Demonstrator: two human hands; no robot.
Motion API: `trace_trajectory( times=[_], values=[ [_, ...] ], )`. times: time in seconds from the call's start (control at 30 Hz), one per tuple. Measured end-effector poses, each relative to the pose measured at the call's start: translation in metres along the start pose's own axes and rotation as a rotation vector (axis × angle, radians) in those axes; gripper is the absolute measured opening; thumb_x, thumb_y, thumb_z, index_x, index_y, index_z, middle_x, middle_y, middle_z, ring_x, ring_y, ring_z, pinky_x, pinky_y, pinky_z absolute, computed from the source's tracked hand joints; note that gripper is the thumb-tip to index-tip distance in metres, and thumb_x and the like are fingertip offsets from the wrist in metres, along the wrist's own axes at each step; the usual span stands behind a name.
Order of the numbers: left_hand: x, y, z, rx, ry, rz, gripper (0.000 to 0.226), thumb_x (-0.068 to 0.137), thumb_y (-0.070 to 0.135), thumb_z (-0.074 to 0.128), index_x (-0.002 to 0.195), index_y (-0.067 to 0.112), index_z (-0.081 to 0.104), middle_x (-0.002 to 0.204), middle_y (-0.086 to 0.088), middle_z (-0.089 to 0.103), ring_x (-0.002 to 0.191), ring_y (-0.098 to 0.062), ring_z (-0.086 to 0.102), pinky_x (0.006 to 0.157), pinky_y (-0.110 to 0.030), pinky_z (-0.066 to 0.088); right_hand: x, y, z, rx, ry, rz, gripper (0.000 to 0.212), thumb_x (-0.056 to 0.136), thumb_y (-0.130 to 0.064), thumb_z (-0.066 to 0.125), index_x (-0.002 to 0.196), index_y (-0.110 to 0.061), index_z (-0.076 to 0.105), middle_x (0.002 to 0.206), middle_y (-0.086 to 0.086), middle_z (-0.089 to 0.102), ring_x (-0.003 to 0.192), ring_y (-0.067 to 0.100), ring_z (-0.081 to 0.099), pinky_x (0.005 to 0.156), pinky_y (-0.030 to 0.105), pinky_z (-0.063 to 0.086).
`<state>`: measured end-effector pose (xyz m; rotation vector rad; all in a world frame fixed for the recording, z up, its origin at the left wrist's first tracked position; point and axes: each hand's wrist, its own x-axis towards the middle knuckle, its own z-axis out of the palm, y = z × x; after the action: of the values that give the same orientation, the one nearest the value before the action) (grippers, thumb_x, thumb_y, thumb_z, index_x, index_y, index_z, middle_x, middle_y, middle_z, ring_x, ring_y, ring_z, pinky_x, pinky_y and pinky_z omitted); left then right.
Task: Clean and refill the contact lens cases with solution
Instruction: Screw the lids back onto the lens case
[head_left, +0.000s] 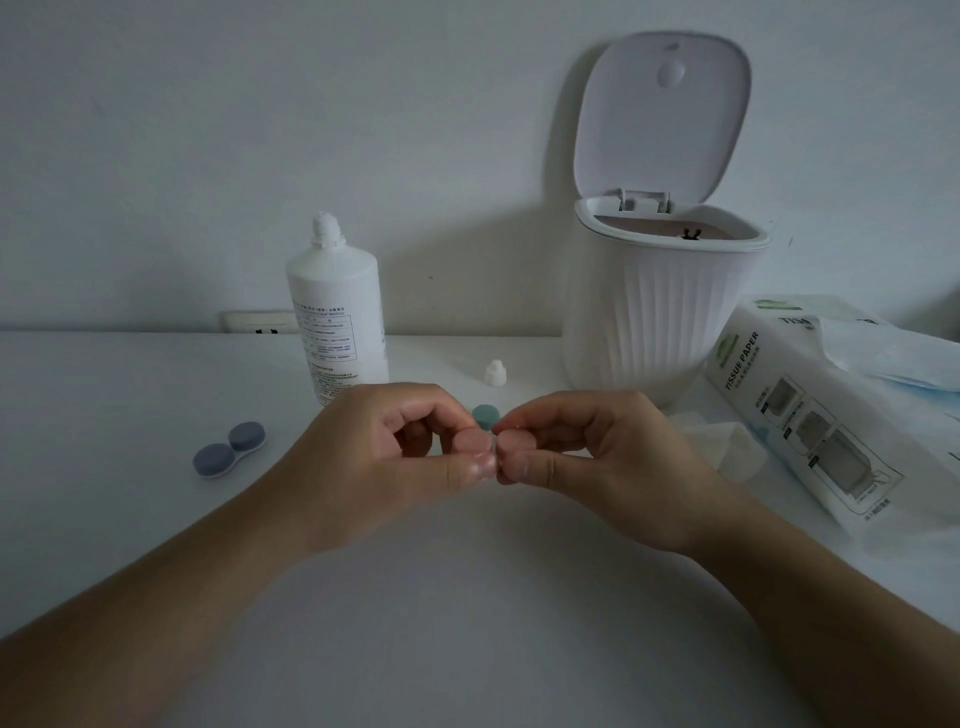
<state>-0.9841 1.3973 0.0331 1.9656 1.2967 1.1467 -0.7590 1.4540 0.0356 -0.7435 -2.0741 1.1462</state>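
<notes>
Both hands meet over the middle of the white table. My left hand (384, 447) and my right hand (597, 452) pinch a small contact lens case (475, 441) with pink caps between thumbs and fingers; most of it is hidden by the fingertips. A teal cap (486, 415) lies on the table just behind the fingers. A second lens case with blue-grey caps (228, 449) lies to the left, closed. The white solution bottle (337, 317) stands uncapped behind my left hand, and its small white cap (495, 373) stands to its right.
A white ribbed bin (660, 312) with its lid raised stands at the back right. A tissue paper pack (810, 415) lies at the right, with a crumpled tissue (727, 447) beside my right hand. A wall socket (260, 322) sits behind the bottle.
</notes>
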Motion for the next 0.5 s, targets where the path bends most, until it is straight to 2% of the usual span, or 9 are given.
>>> trace_trajectory(
  times=[0.13, 0.2, 0.37, 0.5],
  values=[
    [-0.0004, -0.0006, -0.0006, -0.054, -0.033, -0.031, 0.025, 0.068, 0.052, 0.077, 0.082, 0.03, 0.076, 0.073, -0.009, 0.065, 0.062, -0.028, 0.046, 0.055, -0.025, 0.038, -0.0009, 0.002, -0.0003, -0.022, -0.017, 0.009, 0.019, 0.082, -0.023, 0.08, 0.101, -0.02, 0.077, 0.095, -0.007, 0.079, 0.091, 0.011, 0.075, 0.088, 0.026, 0.059],
    [0.0001, -0.0019, -0.001, -0.08, -0.047, -0.043, 0.028, 0.067, 0.05, 0.078, 0.082, 0.027, 0.077, 0.073, -0.007, 0.067, 0.061, -0.02, 0.047, 0.056, -0.025, 0.039, -0.0011, 0.0032, -0.0007, -0.033, -0.024, 0.01, 0.018, 0.083, -0.021, 0.08, 0.1, -0.023, 0.077, 0.095, -0.008, 0.079, 0.091, 0.01, 0.075, 0.087, 0.025, 0.058],
    [0.0001, -0.0026, -0.0019, -0.102, -0.064, -0.041, 0.027, 0.067, 0.051, 0.079, 0.083, 0.03, 0.078, 0.076, -0.004, 0.071, 0.063, -0.012, 0.049, 0.057, -0.021, 0.041, -0.0005, 0.0046, -0.0008, 0.013, -0.037, 0.008, 0.016, 0.083, -0.02, 0.08, 0.098, -0.024, 0.077, 0.094, -0.006, 0.079, 0.091, 0.011, 0.075, 0.087, 0.023, 0.057],
    [-0.0017, -0.0034, -0.0006, 0.015, 0.006, -0.005, 0.023, 0.068, 0.054, 0.077, 0.084, 0.037, 0.076, 0.072, -0.004, 0.065, 0.058, -0.02, 0.043, 0.054, -0.023, 0.037, 0.0012, 0.0059, -0.0016, 0.036, -0.051, -0.005, 0.021, 0.083, -0.023, 0.078, 0.103, -0.02, 0.077, 0.096, -0.004, 0.079, 0.093, 0.013, 0.075, 0.087, 0.023, 0.057]
  ],
)
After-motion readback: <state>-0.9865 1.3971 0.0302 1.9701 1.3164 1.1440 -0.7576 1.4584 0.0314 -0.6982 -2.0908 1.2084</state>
